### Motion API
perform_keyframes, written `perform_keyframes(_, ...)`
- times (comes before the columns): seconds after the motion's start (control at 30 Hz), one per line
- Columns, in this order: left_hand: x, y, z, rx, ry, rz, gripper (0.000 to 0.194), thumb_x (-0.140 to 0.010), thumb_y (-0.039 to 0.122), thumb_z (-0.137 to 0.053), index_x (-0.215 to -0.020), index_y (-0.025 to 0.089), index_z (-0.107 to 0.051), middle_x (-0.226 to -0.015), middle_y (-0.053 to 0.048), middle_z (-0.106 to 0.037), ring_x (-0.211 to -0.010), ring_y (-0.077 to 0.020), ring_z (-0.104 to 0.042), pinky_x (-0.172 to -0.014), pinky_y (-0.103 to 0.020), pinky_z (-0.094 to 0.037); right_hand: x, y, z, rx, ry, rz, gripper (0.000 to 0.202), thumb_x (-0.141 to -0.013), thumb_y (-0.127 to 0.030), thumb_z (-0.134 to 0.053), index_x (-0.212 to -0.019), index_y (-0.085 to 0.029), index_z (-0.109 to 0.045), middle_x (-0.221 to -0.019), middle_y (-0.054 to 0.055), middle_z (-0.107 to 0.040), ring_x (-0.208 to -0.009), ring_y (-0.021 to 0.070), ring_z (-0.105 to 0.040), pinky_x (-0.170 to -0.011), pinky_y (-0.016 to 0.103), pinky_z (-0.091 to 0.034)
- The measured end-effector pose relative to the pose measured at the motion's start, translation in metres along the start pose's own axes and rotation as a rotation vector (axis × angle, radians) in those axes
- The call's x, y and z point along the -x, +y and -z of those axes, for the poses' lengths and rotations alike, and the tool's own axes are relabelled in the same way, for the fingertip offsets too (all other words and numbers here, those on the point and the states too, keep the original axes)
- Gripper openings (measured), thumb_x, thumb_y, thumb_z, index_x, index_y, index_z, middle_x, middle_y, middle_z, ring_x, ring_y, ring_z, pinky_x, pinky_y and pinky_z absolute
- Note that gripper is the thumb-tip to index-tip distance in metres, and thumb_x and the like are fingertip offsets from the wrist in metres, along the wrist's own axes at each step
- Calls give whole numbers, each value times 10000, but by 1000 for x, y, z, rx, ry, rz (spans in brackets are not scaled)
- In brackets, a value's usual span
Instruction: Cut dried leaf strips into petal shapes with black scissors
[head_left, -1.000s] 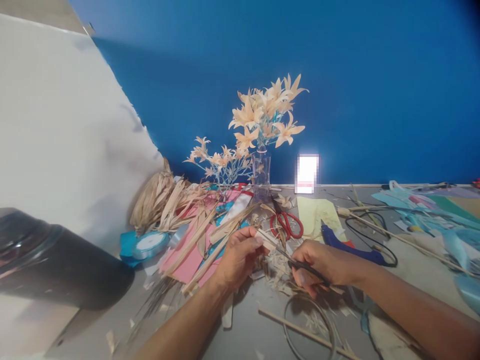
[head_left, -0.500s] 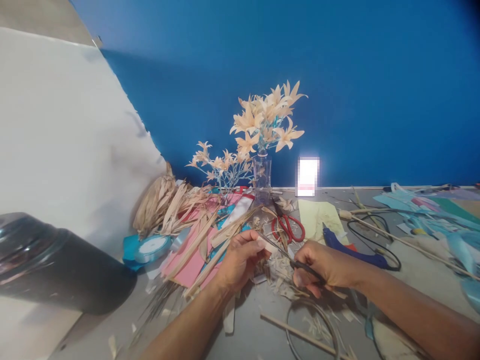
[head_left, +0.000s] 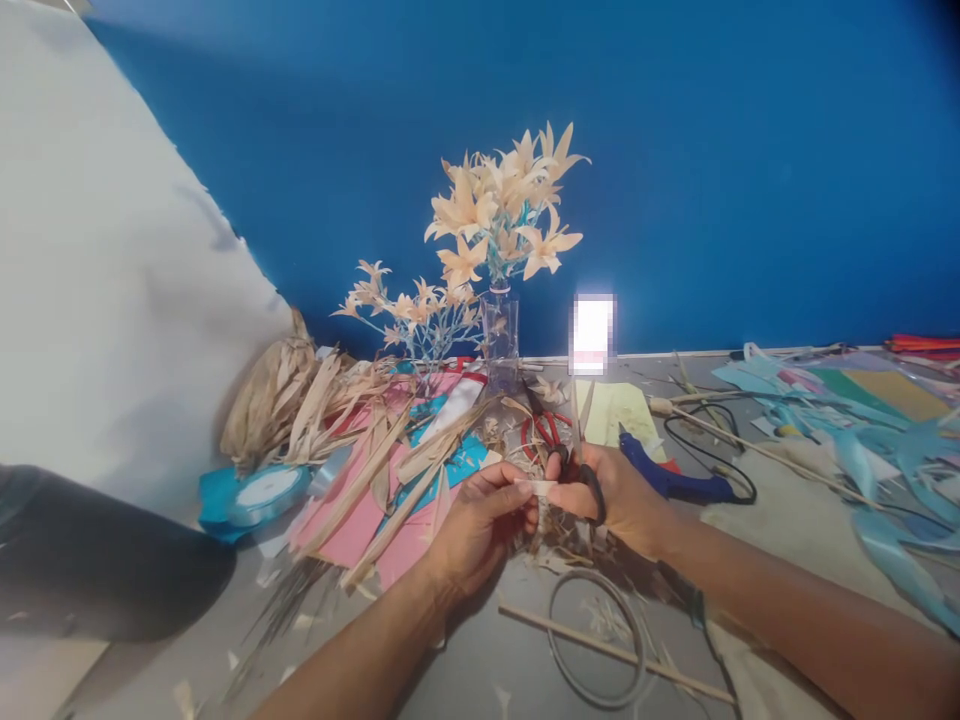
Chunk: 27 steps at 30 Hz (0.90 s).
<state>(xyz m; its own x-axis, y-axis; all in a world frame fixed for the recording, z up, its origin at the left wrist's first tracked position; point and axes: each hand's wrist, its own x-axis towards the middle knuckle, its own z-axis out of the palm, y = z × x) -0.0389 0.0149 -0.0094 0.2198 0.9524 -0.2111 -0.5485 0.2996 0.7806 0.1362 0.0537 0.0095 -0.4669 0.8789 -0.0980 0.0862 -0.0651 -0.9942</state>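
Note:
Between the two hands is a small pale strip of husk (head_left: 541, 488). My left hand (head_left: 484, 520) pinches its left end between thumb and fingertips. My right hand (head_left: 611, 495) has its fingers through the handles of black-handled scissors (head_left: 595, 490), whose blades point up and away. The thumb or finger tips of that hand also touch the strip's right end. Behind the hands lie red-handled scissors (head_left: 546, 432). Husk scraps (head_left: 555, 555) are scattered on the table beneath.
Husk flowers (head_left: 499, 205) stand in a clear vase (head_left: 500, 335). A blue glue gun (head_left: 675, 482) lies right, a ribbon roll (head_left: 268, 492) left. Dried husks (head_left: 274, 395), pink paper (head_left: 341, 510) and a dark cylinder (head_left: 112, 555) are at left. A wire coil (head_left: 553, 640) lies in front, over a stick.
My right hand has turned the scissors from across the strip to blades up, and its fingertips have come to the strip beside my left hand. The view has shifted right and slightly down.

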Motion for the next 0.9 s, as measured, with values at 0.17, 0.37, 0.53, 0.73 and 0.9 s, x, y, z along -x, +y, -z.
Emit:
perform_keyframes(0.17,-2,10,4,58,43,-76,121,-701,159,-713,-685,151,-593,-658,-32,-651,-605,-129,-590,-610,-235,-447,-3,4,12,96,-266,-42,510,-696,-625,-721,-782,-133,-619,-669,18,-614,-552,107,-485,-494,198,-327)
perform_keyframes(0.37,-5,17,10,122,14,-132,115,-713,156,-689,-680,150,-579,-661,-35,-664,-618,-140,-611,-643,-254,-467,-4,17,23,176,-599,-66,693,-749,-803,-542,-825,-120,-629,-716,83,-686,-522,117,-550,-451,191,-357)
perform_keyframes(0.53,-4,18,6,118,32,-128,101,-700,158,-694,-675,140,-597,-642,-33,-655,-589,-125,-605,-628,-244,-474,-2,19,20,146,-599,-78,665,-746,-789,-565,-747,-126,-611,-621,61,-655,-465,97,-508,-418,179,-346)
perform_keyframes(0.73,-4,19,6,116,66,-117,150,-656,156,-720,-684,151,-573,-634,-29,-648,-579,-128,-603,-623,-250,-487,-1,13,18,152,-575,-109,654,-727,-777,-594,-683,-125,-604,-562,41,-628,-393,65,-438,-373,168,-308)
perform_keyframes(0.9,-5,20,9,94,46,-120,138,-658,156,-703,-693,156,-569,-639,-29,-650,-574,-131,-600,-617,-250,-487,-2,15,19,148,-571,-121,640,-724,-756,-611,-653,-119,-602,-536,28,-618,-369,52,-412,-351,158,-286)
